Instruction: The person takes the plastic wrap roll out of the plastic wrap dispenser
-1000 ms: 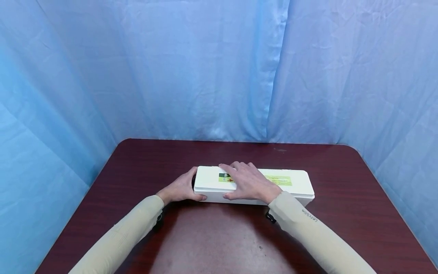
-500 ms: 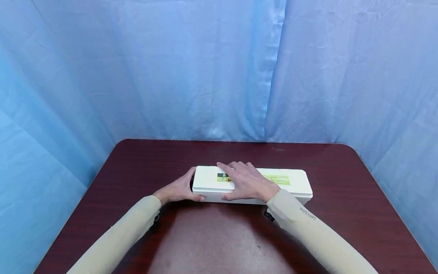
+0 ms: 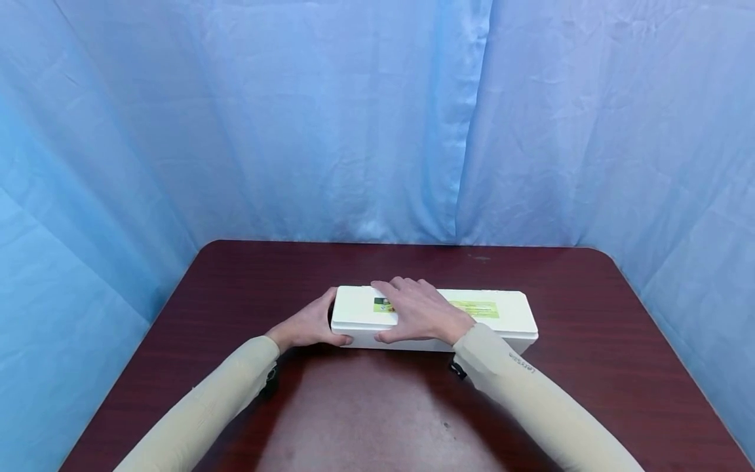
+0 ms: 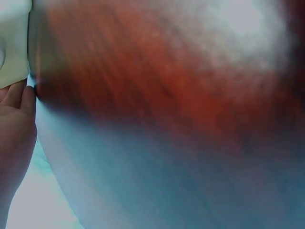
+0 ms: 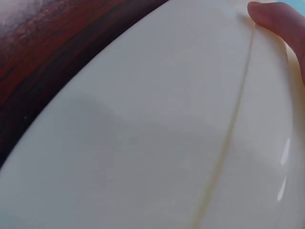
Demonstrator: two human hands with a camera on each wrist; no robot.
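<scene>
A long white lidded box [image 3: 507, 308] with a green and yellow label lies lengthwise across the table. At its left end, my left hand [image 3: 309, 324] grips the corner, thumb on the front face and the other fingers hidden round the end. My right hand [image 3: 419, 311] spans the lid left of centre, with its thumb on the front face and its fingertips out of sight past the far edge. In the right wrist view, the thumb [image 5: 274, 19] touches the box beside the lid seam. In the left wrist view, part of the hand [image 4: 16, 124] meets the box's corner [image 4: 13, 47].
The dark red-brown table [image 3: 377, 406] has rounded far corners and a glossy patch of light near the front. Blue curtains [image 3: 330, 131] hang behind it and along both sides. Dark bands show at both wrists.
My right hand has slid slightly left along the lid. The left hand keeps its hold, and the box stays in place on the table; the head view has shifted a little.
</scene>
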